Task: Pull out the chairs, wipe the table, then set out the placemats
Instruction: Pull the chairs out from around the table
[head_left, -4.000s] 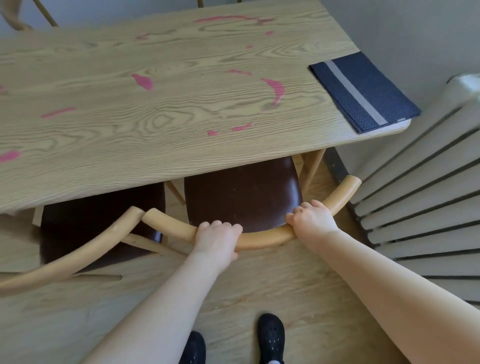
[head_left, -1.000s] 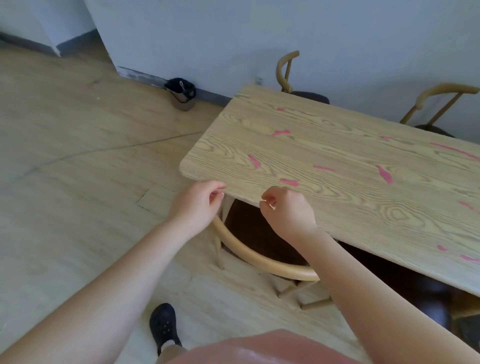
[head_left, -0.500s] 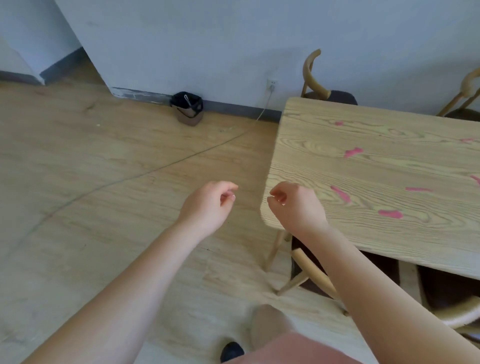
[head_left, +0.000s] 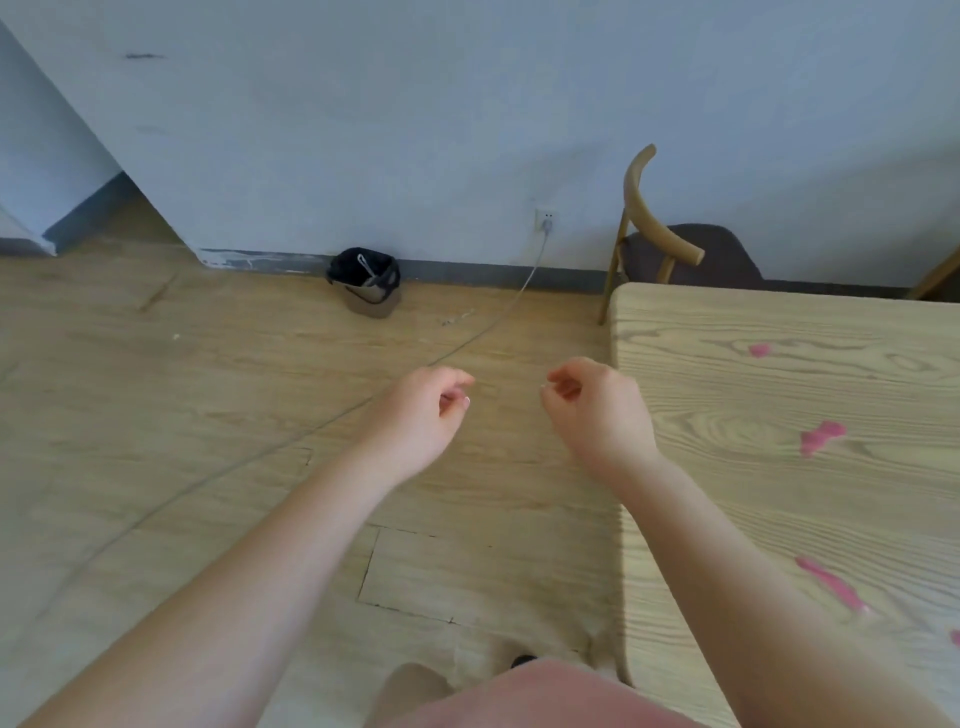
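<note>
Hands off near-side chairs: left hand (head_left: 415, 415) and right hand (head_left: 597, 410) now loosely curled, empty, past counter (head_left: 753, 395) end. Far-side chair (head_left: 654, 228) likely next.

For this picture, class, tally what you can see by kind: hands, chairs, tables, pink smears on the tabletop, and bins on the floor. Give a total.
Hands: 2, left hand and right hand
Chairs: 1 clearly seen, chair
Tables: 1, table
Pink smears: 4, including pink smear
Bins: 1, bin
Total: 9
</note>
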